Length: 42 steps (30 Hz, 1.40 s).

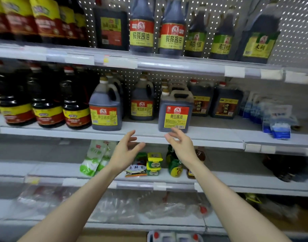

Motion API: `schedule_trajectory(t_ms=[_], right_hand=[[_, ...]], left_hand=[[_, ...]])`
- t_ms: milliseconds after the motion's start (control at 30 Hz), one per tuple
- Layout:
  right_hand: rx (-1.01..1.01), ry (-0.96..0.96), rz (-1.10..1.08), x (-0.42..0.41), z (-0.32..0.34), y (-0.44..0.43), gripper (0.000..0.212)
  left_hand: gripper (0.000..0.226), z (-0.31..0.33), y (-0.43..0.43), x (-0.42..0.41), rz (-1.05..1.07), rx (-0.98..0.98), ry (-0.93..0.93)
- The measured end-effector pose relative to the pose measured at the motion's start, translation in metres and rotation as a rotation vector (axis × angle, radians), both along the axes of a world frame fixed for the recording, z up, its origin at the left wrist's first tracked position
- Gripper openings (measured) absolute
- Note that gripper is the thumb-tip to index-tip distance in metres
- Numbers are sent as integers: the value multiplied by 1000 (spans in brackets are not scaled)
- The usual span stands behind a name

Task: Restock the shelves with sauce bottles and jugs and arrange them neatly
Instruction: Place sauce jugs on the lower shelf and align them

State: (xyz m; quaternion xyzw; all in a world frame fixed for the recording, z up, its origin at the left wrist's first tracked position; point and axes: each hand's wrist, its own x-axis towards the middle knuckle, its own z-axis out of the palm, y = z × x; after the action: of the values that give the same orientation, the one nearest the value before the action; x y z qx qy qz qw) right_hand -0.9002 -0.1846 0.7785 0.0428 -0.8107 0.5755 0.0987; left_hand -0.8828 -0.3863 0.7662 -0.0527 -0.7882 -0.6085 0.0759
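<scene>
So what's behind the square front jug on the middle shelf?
Behind the square jug, handles and caps of more jugs show; their bodies and labels are covered.

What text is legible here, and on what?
"餐餐酱油": two tall bottles, top shelf.
"清香米醋": green-labelled bottles beside them.
"黄豆酱油": square jug and round jug, middle shelf.
"老陈醋": dark jugs.
Everything else: blurred.

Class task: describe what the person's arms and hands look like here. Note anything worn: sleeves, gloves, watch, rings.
The left forearm and right forearm are bare to the picture's edge: no sleeves in view. The left hand and right hand wear no gloves; no watch, bracelet or ring shows.
</scene>
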Motion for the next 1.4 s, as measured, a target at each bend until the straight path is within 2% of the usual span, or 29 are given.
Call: schedule_trajectory(t_ms=[233,433,567,667,900,1167,1267,1400], right_hand=[[-35,-67,99,36,-13,-71,51],[-7,-198,159,43,-73,-133,47],[39,-319,206,36,-142,-185,46],[64,-411,216,29,-196,-231,42],[103,-697,260,38,-354,-336,42],[208,-962,303,73,-515,-393,44],[245,-1053,331,90,-577,-407,41],[235,-1153,346,110,-638,-417,43]], left_hand=[[57,-13,-68,47,111,-29,-21],[52,-78,-132,63,169,34,-144],[48,-151,-188,67,195,16,-252],[54,-205,-238,63,212,5,-337],[46,-346,-345,78,288,-41,-595],[34,-497,-390,124,357,-12,-889],[38,-554,-398,146,381,-16,-970],[28,-602,-401,165,381,-21,-1022]])
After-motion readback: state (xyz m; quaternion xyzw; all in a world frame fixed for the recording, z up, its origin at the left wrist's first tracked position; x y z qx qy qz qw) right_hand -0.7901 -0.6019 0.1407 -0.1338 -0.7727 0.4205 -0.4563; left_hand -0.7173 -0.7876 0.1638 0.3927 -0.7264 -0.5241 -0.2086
